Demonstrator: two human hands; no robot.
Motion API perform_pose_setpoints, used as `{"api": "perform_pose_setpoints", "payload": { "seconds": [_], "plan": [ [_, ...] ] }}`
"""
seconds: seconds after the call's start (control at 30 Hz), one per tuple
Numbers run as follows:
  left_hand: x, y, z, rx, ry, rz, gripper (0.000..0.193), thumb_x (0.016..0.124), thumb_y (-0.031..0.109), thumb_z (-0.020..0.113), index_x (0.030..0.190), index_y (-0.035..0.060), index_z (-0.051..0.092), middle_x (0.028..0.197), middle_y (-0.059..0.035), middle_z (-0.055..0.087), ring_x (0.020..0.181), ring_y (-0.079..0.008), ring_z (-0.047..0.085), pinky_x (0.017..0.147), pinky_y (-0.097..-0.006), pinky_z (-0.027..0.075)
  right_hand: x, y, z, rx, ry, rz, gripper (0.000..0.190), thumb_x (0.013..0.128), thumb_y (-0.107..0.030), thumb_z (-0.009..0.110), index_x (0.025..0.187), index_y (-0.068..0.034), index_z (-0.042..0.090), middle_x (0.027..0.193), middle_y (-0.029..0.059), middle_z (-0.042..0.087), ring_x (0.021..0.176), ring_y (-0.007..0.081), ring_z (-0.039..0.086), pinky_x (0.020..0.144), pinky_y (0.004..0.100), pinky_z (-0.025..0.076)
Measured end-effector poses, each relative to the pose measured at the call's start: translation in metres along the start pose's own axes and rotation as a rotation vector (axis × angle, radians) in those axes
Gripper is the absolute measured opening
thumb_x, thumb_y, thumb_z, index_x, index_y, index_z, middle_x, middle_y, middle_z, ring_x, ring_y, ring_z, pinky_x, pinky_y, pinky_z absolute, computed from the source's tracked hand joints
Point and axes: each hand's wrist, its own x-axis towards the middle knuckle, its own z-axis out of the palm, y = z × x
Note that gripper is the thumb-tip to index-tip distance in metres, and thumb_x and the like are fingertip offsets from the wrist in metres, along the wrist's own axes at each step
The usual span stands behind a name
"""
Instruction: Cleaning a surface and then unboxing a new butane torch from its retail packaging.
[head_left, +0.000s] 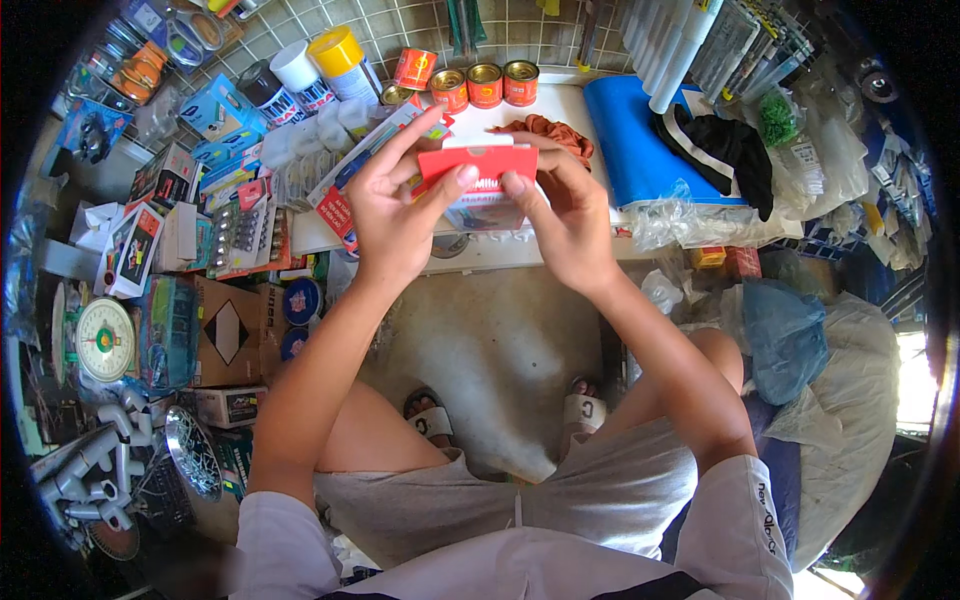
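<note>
Above the front of a white table (487, 253), my left hand (397, 214) and my right hand (574, 214) hold a small red and white cardboard box (495, 159) between them. Both thumbs press on its red panel, which bears printing. My left index finger points up, away from the box. A white part shows at its top edge; what is inside cannot be seen. Just behind the box lies a crumpled rust-coloured cloth (559, 135). Several small orange tins (485, 88) stand in a row farther back, one of them stacked on another.
Spray cans (345, 64) and packaged goods crowd the left, with a dial scale (106, 339) and grey pipe fittings (105, 469) lower down. A blue folder (622, 142) carries a black cloth (716, 150) at right. Plastic bags (784, 337) hang near my right knee. Behind rises a wire grid (517, 34).
</note>
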Motion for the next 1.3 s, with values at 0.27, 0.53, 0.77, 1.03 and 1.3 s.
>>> {"api": "perform_pose_setpoints", "payload": {
  "seconds": [0.27, 0.53, 0.77, 1.03, 1.3],
  "plan": [
    [0.023, -0.020, 0.012, -0.126, 0.063, -0.054, 0.044, 0.092, 0.008, 0.076, 0.132, -0.0044, 0.062, 0.115, -0.0145, 0.073, 0.103, -0.0123, 0.067, 0.090, -0.0267, 0.053, 0.016, 0.004, 0.016, 0.283, 0.138, 0.149, 0.015, 0.103, -0.013, 0.063, 0.103, 0.001, 0.065, 0.098, 0.0026, 0.068, 0.093, 0.0068, 0.059, 0.085, 0.0262, 0.049],
    [0.022, -0.017, 0.014, -0.112, 0.079, -0.001, 0.043, 0.097, 0.011, 0.070, 0.136, -0.0035, 0.060, 0.118, -0.0116, 0.071, 0.104, -0.0104, 0.066, 0.093, -0.0264, 0.052, 0.019, 0.003, 0.019, 0.429, 0.193, 0.296, 0.017, 0.104, -0.016, 0.060, 0.095, -0.003, 0.064, 0.091, -0.0006, 0.066, 0.084, 0.0038, 0.056, 0.076, 0.0233, 0.046],
    [0.007, -0.003, 0.001, -0.014, 0.025, -0.054, 0.041, 0.096, 0.009, 0.070, 0.134, -0.0048, 0.061, 0.115, -0.0132, 0.071, 0.103, -0.0104, 0.065, 0.089, -0.0256, 0.052, 0.004, -0.005, 0.013, 0.339, 0.122, 0.295, 0.013, 0.102, -0.012, 0.059, 0.096, -0.002, 0.063, 0.098, 0.0046, 0.068, 0.091, 0.0083, 0.058, 0.083, 0.0270, 0.048],
    [-0.025, 0.013, -0.021, 0.352, -0.162, 0.168, 0.040, 0.088, 0.000, 0.075, 0.125, -0.0092, 0.064, 0.115, -0.0173, 0.071, 0.108, -0.0196, 0.067, 0.100, -0.0344, 0.050, -0.032, -0.019, 0.008, 0.179, 0.022, 0.172, 0.023, 0.099, -0.007, 0.059, 0.118, 0.000, 0.049, 0.125, 0.0180, 0.062, 0.112, 0.0229, 0.061, 0.100, 0.0367, 0.046],
    [-0.044, 0.021, -0.021, 0.415, -0.146, 0.284, 0.034, 0.080, 0.002, 0.082, 0.112, -0.0020, 0.072, 0.109, -0.0143, 0.074, 0.099, -0.0220, 0.071, 0.089, -0.0336, 0.055, -0.046, -0.016, 0.006, -0.079, -0.114, 0.077, 0.053, 0.095, -0.027, 0.062, 0.136, 0.002, 0.044, 0.133, 0.0259, 0.056, 0.123, 0.0372, 0.056, 0.109, 0.0445, 0.040]
  ]
}}
